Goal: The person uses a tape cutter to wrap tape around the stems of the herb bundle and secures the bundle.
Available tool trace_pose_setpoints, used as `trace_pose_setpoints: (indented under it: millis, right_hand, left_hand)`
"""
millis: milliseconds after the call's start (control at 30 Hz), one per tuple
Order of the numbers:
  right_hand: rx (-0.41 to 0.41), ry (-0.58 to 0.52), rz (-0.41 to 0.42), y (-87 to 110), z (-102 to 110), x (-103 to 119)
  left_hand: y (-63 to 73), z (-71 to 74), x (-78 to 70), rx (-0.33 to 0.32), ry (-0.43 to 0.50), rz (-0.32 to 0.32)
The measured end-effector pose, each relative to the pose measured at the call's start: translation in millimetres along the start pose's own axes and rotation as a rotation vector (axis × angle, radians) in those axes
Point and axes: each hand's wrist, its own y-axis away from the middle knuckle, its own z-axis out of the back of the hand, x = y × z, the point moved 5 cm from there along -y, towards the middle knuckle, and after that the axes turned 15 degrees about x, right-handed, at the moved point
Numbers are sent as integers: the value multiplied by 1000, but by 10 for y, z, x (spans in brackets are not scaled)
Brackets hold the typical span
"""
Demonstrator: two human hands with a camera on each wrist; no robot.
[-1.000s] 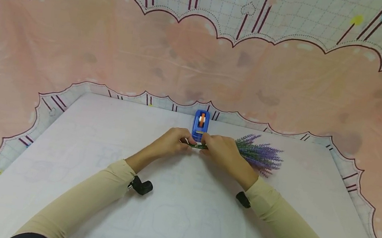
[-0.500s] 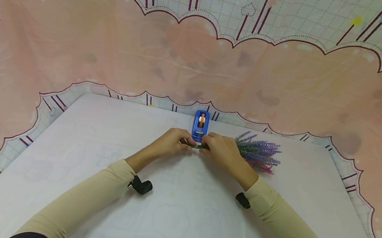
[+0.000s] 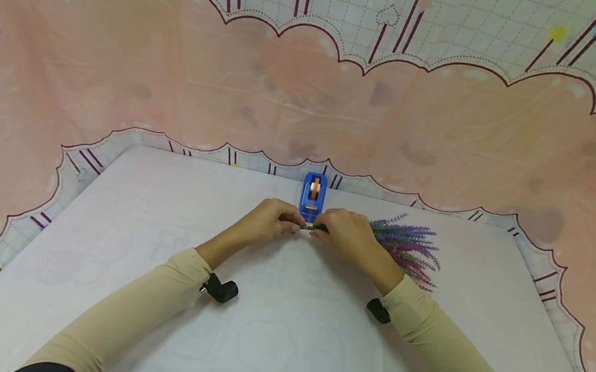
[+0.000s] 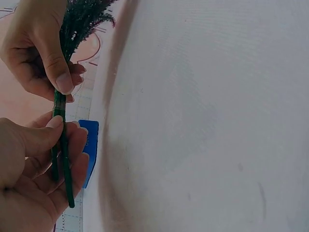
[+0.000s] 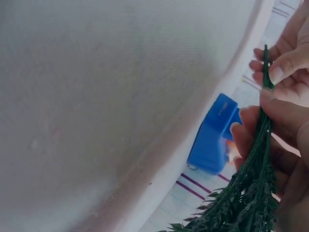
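A bunch of artificial lavender (image 3: 408,248), purple and pink with green stems, lies sideways between the two hands, its flower heads out to the right. The left hand (image 3: 274,217) pinches the stem ends (image 4: 67,164) between thumb and fingers. Higher up, near the flowers, the right hand (image 3: 345,233) grips the stems (image 5: 263,130). A thin, shiny band shows around the stems between the hands in the left wrist view. Just beyond the fingertips stands a blue tape dispenser (image 3: 313,194) with an orange hub.
The hands work over the far part of a white-covered table (image 3: 148,292). Behind its far edge hangs a peach and white patterned cloth (image 3: 204,85). Black wrist cameras (image 3: 222,290) sit under both cuffs.
The lavender has turned about its stems, so more pink heads show at the lower side. The left fingers have shifted slightly on the stem ends; the dispenser stays put.
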Motion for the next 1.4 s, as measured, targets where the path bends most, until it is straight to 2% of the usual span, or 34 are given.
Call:
trace_pose_setpoints:
  millis: [267,533,967,1167,1400]
  right_hand:
    - [36,14,-17,-21,20,-15]
    - [47,14,-32,-23,37,-41]
    - [96,-1,-73,-53,-2,-45]
    - [66,2,-104,-46,0,-57]
    - [27,19,-85,-59,20,-49]
  left_hand:
    - [-4,18,6,-17,-38,6]
    - [-26,21,7,-26,-12,31]
    - [-2,32,-14,-50,-80,-32]
    - [-28,29,-5,-55,-109,-39]
    - [-24,39,12,-40,-116,0]
